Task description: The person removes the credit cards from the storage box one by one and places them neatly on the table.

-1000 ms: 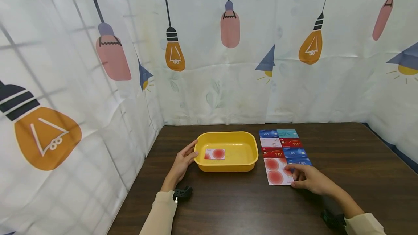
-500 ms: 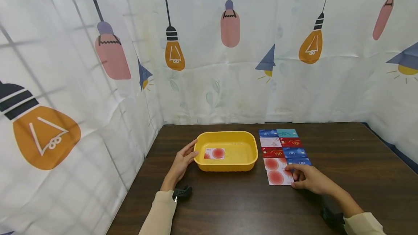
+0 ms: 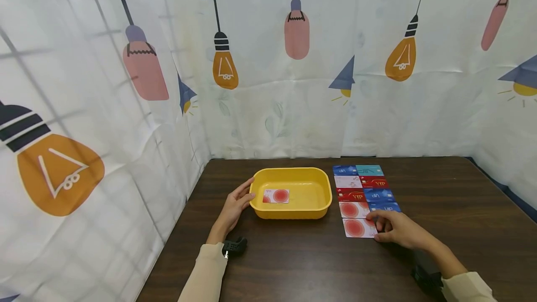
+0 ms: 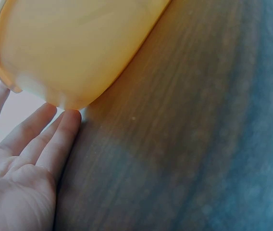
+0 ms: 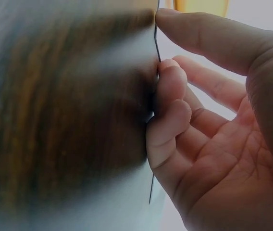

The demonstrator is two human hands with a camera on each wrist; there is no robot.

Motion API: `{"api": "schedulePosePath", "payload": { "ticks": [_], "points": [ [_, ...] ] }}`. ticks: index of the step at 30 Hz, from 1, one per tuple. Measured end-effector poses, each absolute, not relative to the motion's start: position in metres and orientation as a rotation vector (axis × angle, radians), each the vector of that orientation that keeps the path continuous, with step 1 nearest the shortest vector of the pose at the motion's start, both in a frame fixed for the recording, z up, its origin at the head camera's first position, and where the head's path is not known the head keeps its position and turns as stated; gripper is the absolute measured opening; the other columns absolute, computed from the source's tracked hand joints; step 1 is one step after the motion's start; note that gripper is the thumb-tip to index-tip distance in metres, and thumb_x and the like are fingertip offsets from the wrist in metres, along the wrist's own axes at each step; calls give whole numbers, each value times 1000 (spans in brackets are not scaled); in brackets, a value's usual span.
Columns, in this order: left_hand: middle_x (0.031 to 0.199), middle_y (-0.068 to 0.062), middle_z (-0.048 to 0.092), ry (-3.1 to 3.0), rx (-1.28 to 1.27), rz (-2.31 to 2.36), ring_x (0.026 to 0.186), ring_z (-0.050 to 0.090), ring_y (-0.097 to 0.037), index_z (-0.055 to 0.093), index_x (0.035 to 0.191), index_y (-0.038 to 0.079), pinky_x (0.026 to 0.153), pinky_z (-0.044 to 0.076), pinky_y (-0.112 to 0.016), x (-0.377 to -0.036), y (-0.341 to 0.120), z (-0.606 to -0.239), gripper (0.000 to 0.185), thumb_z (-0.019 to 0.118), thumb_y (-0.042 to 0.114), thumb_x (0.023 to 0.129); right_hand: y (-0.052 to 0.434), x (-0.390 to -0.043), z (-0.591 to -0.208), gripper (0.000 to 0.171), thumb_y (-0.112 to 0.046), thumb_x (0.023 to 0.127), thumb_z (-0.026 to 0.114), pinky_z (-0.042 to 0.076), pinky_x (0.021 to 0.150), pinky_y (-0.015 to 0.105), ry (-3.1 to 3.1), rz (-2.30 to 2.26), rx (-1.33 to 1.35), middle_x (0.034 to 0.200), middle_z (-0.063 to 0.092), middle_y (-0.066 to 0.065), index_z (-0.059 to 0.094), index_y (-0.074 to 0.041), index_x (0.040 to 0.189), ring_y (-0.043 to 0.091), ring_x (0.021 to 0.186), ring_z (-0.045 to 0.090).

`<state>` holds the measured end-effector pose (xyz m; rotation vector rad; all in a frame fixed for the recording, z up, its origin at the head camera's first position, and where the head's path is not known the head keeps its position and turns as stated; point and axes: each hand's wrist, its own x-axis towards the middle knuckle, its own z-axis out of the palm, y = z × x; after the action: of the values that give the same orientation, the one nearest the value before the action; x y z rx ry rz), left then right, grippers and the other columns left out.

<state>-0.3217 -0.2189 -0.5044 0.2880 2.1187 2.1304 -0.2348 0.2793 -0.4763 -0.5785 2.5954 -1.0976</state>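
A yellow tray (image 3: 312, 209) stands on the dark wooden table (image 3: 293, 260) with one white card with a red circle (image 3: 276, 195) lying in it. My left hand (image 3: 235, 206) rests with straight fingers against the tray's left wall (image 4: 74, 48); the fingertips (image 4: 69, 120) touch it. Right of the tray lies a grid of several cards (image 3: 364, 189), blue, red and white. My right hand (image 3: 390, 228) is at the right edge of the nearest white card with a red circle (image 3: 354, 228). In the right wrist view my thumb and curled fingers (image 5: 172, 86) pinch that card's thin edge (image 5: 154, 57).
Curtain walls printed with light bulbs (image 3: 268, 59) close the table at the back and left. The table's left edge (image 3: 176, 232) is near my left forearm. A wrist camera mount (image 3: 235, 247) sits on the left sleeve.
Hardly anything has moved. My right hand stays at the near card's right edge, and my left hand keeps its place against the tray.
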Motion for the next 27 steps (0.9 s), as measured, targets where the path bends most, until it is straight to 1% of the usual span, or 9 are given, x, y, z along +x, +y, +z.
{"api": "schedulePosePath", "payload": {
  "ticks": [5, 10, 18, 22, 24, 27],
  "points": [
    [159, -13, 46, 2115, 291, 2137, 146, 45, -33, 46, 155, 19, 111, 50, -41, -322, -218, -504, 56, 63, 19, 102, 275, -239, -475, 43, -23, 90, 79, 45, 58, 21, 2651, -1092, -599, 88, 55, 1, 64, -4, 126, 7, 68, 51],
    [159, -14, 46, 2111, 301, 2140, 146, 45, -33, 46, 155, 20, 110, 50, -40, -321, -217, -504, 55, 62, 18, 102, 260, -243, -463, 38, -22, 93, 76, 50, 59, 22, 2690, -1130, -611, 87, 58, 1, 65, -4, 125, 8, 70, 53],
    [158, -16, 47, 2095, 301, 2159, 145, 46, -35, 47, 155, 18, 106, 53, -34, -321, -218, -503, 55, 63, 17, 102, 218, -253, -440, 28, -24, 95, 73, 51, 60, 22, 2758, -1174, -644, 86, 60, -1, 68, -15, 121, 13, 74, 55],
    [158, -16, 46, 2096, 300, 2155, 145, 46, -35, 46, 155, 18, 105, 54, -33, -321, -219, -503, 55, 62, 16, 102, 193, -261, -432, 29, -22, 95, 73, 55, 64, 22, 2722, -1248, -670, 87, 61, 0, 68, -15, 122, 15, 74, 58],
    [158, -15, 46, 2100, 296, 2151, 145, 46, -35, 46, 155, 18, 106, 53, -35, -320, -219, -503, 55, 62, 16, 102, 181, -265, -429, 29, -22, 95, 74, 56, 65, 23, 2698, -1283, -698, 88, 61, 0, 67, -14, 122, 17, 74, 59],
    [158, -15, 47, 2107, 290, 2145, 145, 46, -35, 47, 155, 18, 109, 52, -38, -320, -219, -502, 55, 62, 16, 102, 162, -271, -425, 27, -21, 95, 74, 56, 65, 23, 2689, -1304, -749, 88, 61, 0, 67, -13, 120, 17, 74, 58]
  ]
}}
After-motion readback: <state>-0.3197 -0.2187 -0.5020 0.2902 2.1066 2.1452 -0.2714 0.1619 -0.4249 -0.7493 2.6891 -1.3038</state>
